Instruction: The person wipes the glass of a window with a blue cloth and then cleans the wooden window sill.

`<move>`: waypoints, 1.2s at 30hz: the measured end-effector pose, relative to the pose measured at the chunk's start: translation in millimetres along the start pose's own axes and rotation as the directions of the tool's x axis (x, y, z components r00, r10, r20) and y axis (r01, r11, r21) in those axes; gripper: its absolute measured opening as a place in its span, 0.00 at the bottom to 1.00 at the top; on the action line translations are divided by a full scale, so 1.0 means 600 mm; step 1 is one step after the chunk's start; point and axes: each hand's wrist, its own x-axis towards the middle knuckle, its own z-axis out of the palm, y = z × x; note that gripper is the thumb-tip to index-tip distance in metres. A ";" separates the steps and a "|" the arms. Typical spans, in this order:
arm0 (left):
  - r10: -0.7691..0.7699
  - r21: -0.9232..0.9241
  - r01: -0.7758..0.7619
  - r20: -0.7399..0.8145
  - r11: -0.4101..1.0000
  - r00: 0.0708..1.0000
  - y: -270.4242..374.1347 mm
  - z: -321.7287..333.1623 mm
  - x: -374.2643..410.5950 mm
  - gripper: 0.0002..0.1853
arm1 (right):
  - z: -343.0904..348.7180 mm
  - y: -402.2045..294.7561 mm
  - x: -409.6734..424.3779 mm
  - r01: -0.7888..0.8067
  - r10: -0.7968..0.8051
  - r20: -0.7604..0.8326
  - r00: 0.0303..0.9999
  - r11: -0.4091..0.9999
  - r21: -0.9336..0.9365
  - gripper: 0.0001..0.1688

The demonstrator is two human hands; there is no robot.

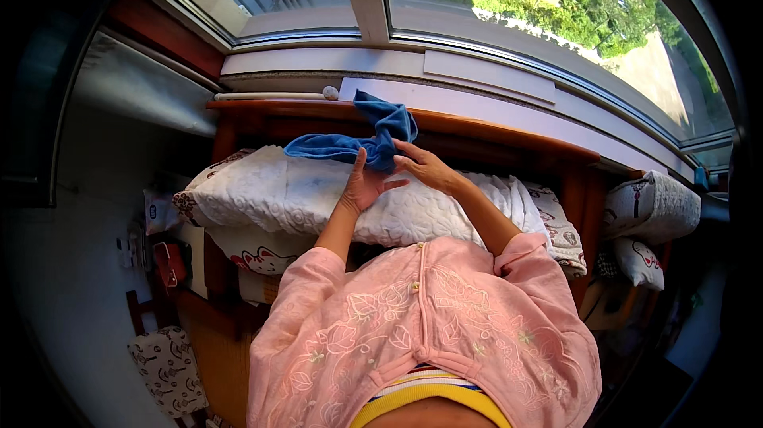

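Observation:
A blue cloth (390,124), bunched in the middle with two loose ends, is between my hands above a white quilted cover (286,189). My left hand (365,183), palm up and fingers spread, supports the cloth's bunched lower part from below; its fingertips are partly hidden. My right hand (426,167) touches the right side of the bunch with its fingers, thumb side toward the cloth. One end of the cloth reaches up over the wooden rail (477,126), the other stretches left above the cover.
Beyond the rail lies a white windowsill (393,93), with a pale rod (268,96) along it and large window panes (536,5) behind. A cat-patterned cushion (262,252) sits below the cover. At right are a folded quilted bundle (656,207) and another cushion (638,264).

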 end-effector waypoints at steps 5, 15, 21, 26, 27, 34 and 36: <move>0.354 -0.056 -0.412 -0.416 0.909 0.838 -0.001 -0.160 0.018 0.20 | -0.043 0.023 0.002 0.167 -0.333 -0.214 0.918 0.817 -0.552 0.20; 0.997 0.973 -0.228 0.044 -0.028 0.065 0.067 -0.122 0.050 0.10 | -0.237 0.134 -0.009 -0.322 -0.283 -0.422 0.861 0.338 -0.884 0.28; 0.646 0.768 -0.033 0.560 -0.639 0.519 0.119 -0.073 0.084 0.25 | -0.224 0.097 -0.008 -0.386 -0.141 -0.448 0.883 0.326 -0.863 0.31; 0.613 0.671 0.119 0.572 -0.731 0.545 0.134 -0.099 0.118 0.26 | -0.216 0.098 -0.014 -0.409 -0.142 -0.469 0.872 0.317 -0.856 0.28; 0.620 0.677 0.132 0.555 -0.724 0.555 0.146 -0.107 0.124 0.26 | -0.225 0.117 -0.013 -0.423 -0.156 -0.487 0.859 0.319 -0.848 0.26; 0.711 0.694 0.278 0.469 -0.664 0.525 0.251 -0.154 0.084 0.27 | -0.205 0.149 -0.018 -0.380 -0.441 -0.489 0.753 0.315 -0.870 0.22; 0.744 0.718 0.291 0.456 -0.632 0.489 0.280 -0.169 0.074 0.28 | -0.196 0.150 -0.018 -0.396 -0.464 -0.500 0.732 0.307 -0.865 0.21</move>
